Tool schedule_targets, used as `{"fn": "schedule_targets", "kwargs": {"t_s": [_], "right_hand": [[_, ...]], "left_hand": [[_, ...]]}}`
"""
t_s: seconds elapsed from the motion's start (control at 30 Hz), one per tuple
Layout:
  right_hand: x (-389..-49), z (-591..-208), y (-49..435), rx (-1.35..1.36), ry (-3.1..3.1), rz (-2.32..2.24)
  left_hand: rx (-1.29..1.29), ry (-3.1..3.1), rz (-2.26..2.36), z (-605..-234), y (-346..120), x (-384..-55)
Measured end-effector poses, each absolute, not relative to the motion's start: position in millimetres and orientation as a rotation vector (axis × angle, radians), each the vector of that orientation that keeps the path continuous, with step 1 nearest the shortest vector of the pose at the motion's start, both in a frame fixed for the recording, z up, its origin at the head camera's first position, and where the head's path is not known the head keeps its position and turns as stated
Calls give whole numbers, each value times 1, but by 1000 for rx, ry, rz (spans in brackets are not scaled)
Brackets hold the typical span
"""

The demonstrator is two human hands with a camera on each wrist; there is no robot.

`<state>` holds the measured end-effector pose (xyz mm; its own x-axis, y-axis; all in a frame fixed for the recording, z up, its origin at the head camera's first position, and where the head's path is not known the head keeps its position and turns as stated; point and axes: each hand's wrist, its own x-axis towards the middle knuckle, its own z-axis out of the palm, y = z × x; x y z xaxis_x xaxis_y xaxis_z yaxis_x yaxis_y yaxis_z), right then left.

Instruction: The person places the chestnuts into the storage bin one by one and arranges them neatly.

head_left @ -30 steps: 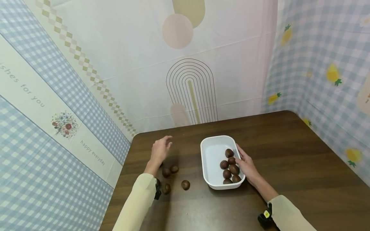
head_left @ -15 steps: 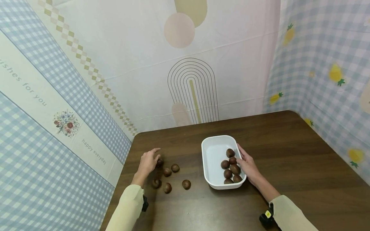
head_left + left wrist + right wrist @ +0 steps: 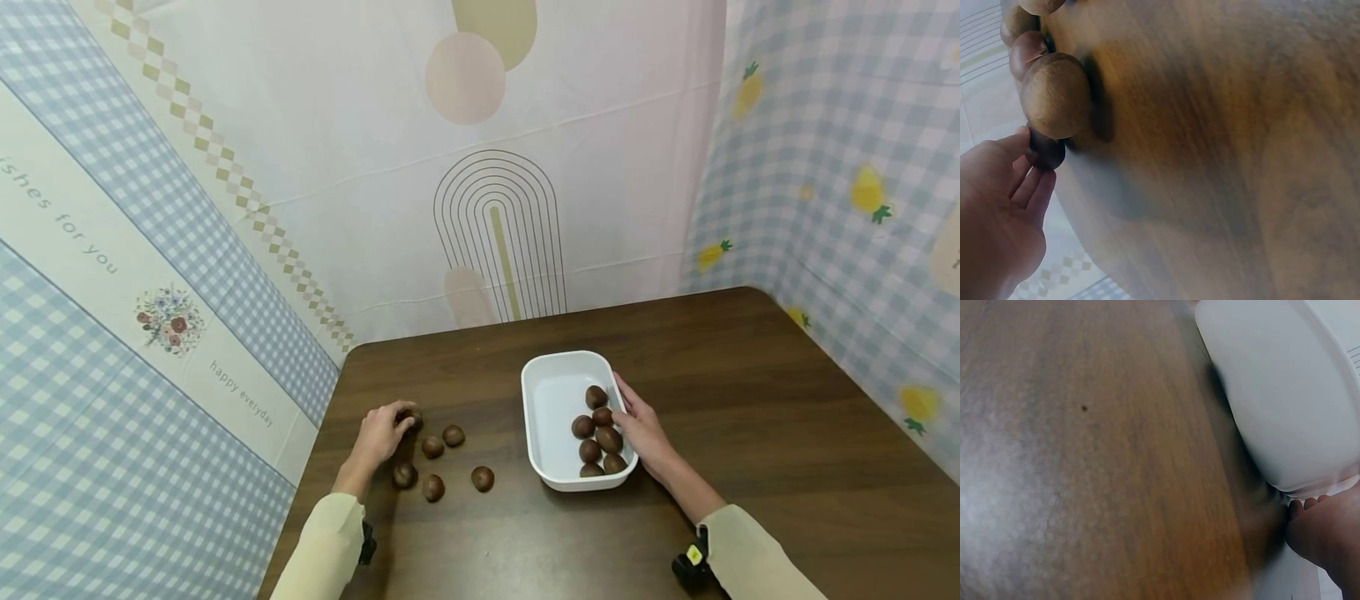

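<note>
At the left of the table, my left hand (image 3: 381, 432) has its thumb and fingers around a dark brown chestnut (image 3: 1046, 151), the farthest of a loose group. In the left wrist view another chestnut (image 3: 1057, 97), its pale tan side showing, partly covers it. My right hand (image 3: 641, 425) grips the right side of a white rectangular dish (image 3: 547, 479), thumb over the rim and fingers along the outer wall. Several chestnuts (image 3: 608, 439) lie inside, gathered toward that side. The right wrist view shows the dish's outer wall (image 3: 1285, 394) with fingertips beside its end.
Loose chestnuts (image 3: 432, 488) lie on the brown wooden table (image 3: 517, 542) between my left forearm and the dish, one (image 3: 482, 478) nearest the dish. Patterned cloth (image 3: 360, 208) hangs behind the table and along both sides.
My left hand has moved left and down from above the table to the farthest chestnut, and its fingers have closed around it. The right hand and the dish have stayed in place.
</note>
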<state>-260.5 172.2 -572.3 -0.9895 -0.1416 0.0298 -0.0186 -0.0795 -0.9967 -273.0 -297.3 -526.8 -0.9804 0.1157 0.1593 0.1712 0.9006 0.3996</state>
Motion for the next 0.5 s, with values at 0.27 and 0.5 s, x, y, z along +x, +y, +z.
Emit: {"fn": "schedule_targets", "kwargs": {"t_s": [0.27,0.5], "right_hand": [[-261,-573,172,-192,2065,-2248],[-261,-573,172,-194,2059,-2255]], "left_hand": [[-192,-2982,-645,-524,-300,-269],[-216,-3037,-624,-519,-301,-268]]}}
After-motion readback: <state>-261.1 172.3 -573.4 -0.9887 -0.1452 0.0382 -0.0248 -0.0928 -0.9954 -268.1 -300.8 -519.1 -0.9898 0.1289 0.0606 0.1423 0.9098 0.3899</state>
